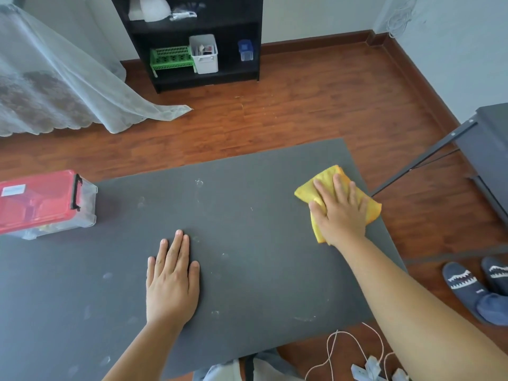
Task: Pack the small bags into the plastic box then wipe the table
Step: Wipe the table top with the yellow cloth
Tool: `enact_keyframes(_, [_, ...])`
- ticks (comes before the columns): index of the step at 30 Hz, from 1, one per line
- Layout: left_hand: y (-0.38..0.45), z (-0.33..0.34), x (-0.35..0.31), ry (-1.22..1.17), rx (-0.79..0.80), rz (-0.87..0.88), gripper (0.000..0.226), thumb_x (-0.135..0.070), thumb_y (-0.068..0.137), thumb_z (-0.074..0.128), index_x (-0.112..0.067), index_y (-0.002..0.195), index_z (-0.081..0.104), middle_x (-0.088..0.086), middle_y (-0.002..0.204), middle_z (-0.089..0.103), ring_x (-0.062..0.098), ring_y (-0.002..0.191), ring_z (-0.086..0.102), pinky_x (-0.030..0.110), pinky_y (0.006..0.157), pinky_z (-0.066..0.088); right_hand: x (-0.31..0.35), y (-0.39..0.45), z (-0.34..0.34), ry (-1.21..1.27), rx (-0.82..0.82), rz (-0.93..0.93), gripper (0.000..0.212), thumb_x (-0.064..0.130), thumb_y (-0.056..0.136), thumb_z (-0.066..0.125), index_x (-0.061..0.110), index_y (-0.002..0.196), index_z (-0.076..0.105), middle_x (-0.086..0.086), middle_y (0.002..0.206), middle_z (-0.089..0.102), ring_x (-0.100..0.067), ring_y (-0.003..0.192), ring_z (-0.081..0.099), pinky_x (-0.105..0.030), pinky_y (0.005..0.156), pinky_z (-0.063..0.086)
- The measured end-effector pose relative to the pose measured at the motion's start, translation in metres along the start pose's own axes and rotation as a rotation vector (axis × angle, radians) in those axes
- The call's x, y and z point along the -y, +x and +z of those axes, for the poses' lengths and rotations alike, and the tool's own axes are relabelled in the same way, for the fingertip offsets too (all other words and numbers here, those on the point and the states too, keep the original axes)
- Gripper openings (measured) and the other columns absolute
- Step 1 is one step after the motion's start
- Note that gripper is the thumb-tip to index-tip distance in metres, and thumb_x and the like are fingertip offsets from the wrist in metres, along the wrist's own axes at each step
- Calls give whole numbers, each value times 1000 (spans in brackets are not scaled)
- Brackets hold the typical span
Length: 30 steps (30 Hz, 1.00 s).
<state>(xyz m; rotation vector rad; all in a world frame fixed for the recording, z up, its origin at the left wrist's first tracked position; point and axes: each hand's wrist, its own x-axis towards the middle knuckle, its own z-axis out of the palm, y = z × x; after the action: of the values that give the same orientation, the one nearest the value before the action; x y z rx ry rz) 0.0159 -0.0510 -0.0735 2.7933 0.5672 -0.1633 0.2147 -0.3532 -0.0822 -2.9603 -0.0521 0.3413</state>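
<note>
A clear plastic box (88, 204) with a red lid and a black latch stands shut at the left edge of the dark grey table (247, 243). Small items show faintly through its wall. A folded yellow cloth (310, 192) lies near the table's far right corner. My right hand (339, 210) presses flat on top of it, fingers spread. My left hand (171, 279) rests palm down on the bare table near the middle, holding nothing. Pale smudges and ring marks dot the tabletop.
A black shelf unit (242, 75) with a green basket and a white bin stands on the wooden floor beyond the table. A sheer curtain (55, 86) hangs at the left. Dark slippers (467, 284) and another grey table (489, 138) are at the right; cords lie near my knees.
</note>
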Motion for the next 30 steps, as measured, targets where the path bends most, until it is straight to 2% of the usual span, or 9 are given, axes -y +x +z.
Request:
enact_keyframes(3, [1,0,-1,4,1,-3,60,-42,95,16,-23,151,18,-15,158,4,18,147,4,41,119,5,31,35,-4,29,14,72,60,65,91,18,52,148,5,7,163,-10,-30,147,-13,-59,115,-4])
enact_keyframes(5, [1,1,0,9,-1,-2,60,-42,95,16,-23,151,18,-14,158,4,18,147,4,40,118,4,63,44,0,41,27,35,59,66,90,17,54,146,6,4,163,-10,-33,147,-13,-61,114,-6])
enact_keyframes(12, [0,4,4,3,1,-2,58,-43,96,16,-26,151,16,-15,159,5,18,147,3,40,118,4,151,-13,28,-15,99,-453,53,67,89,19,61,141,13,4,162,-12,-34,146,-15,-64,109,-12])
enact_keyframes(15, [-1,3,3,3,4,2,59,-44,95,14,-26,152,14,-16,158,2,17,147,2,39,118,2,129,-49,36,-52,121,-685,52,65,88,22,61,140,19,6,163,-7,-33,147,-12,-64,111,-10])
enact_keyframes(17, [0,3,3,-1,1,1,58,-43,96,15,-26,152,14,-17,158,1,17,147,1,39,118,1,93,-57,33,-64,115,-734,49,63,89,28,63,139,23,9,163,-2,-32,148,-6,-63,113,-3])
enact_keyframes(21, [2,3,3,-10,-4,3,54,-38,99,21,-24,152,15,-14,159,4,18,147,1,40,119,1,8,-39,10,-67,83,-488,47,64,88,21,68,135,20,15,161,-4,-27,149,-5,-60,114,3])
enact_keyframes(24, [2,3,3,-9,-5,0,54,-36,100,25,-23,151,16,-12,160,6,19,147,2,40,118,0,-37,-40,-5,-59,81,-323,48,65,88,17,67,136,19,12,162,0,-26,149,-3,-60,113,8])
enact_keyframes(27, [1,5,5,1,-7,-2,54,-37,100,23,-24,151,15,-12,160,7,19,147,1,39,118,0,-48,-73,1,-39,29,-231,53,65,89,19,58,141,28,5,163,7,-31,148,1,-62,112,10])
enact_keyframes(30, [1,7,5,0,-6,-6,54,-37,99,22,-25,151,14,-12,160,6,18,147,1,40,118,0,-25,-117,19,-17,-22,-164,56,62,89,25,51,143,33,-2,162,13,-39,146,8,-66,110,12])
